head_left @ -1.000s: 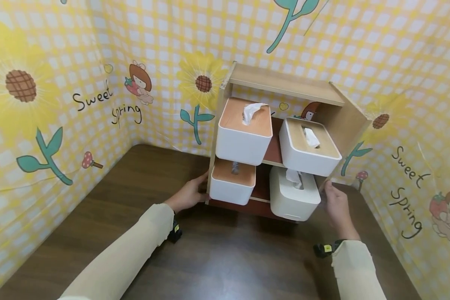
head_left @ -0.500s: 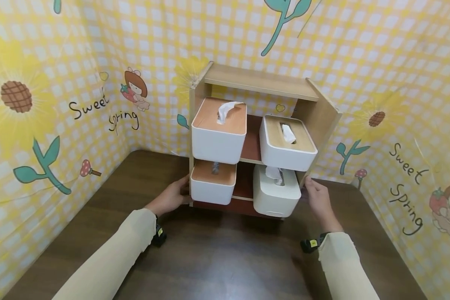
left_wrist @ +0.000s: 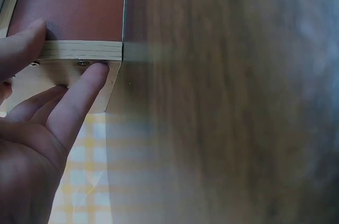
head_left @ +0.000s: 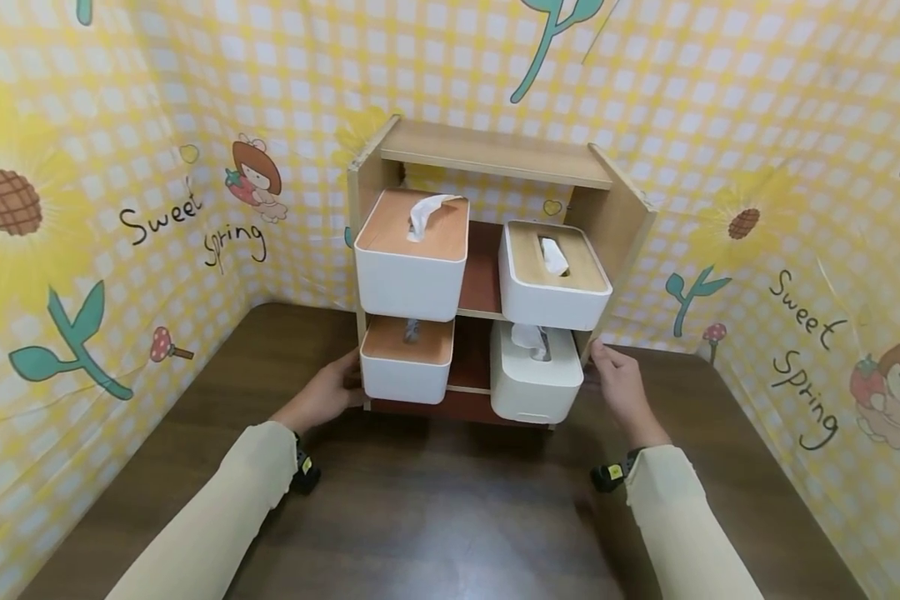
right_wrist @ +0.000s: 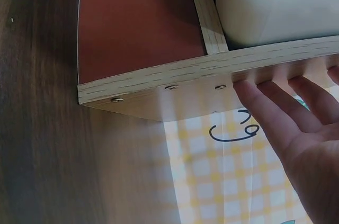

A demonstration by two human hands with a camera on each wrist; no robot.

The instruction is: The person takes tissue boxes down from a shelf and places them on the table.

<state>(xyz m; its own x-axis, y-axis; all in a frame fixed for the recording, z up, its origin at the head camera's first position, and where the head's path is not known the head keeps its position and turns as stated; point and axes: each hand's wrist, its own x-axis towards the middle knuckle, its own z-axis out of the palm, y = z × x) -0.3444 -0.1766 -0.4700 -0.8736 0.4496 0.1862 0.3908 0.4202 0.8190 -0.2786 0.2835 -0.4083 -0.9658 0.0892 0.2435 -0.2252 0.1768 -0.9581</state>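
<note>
Left wrist: left hand (left_wrist: 32, 144) pinches the shelf (left_wrist: 85, 12); right wrist: right hand (right_wrist: 310, 142) touches it, fingers straight.

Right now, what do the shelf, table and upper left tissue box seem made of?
Shelf: probably matte laminated board; the grain looks printed.
Table: wood or laminate, satin, showing grain and a soft reflection.
Upper left tissue box: likely plastic, its walls smooth and white; the brown lid may be wood.

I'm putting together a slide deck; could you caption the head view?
Left hand and right hand touch opposite sides of a wooden shelf holding four tissue boxes, two per level.
</note>
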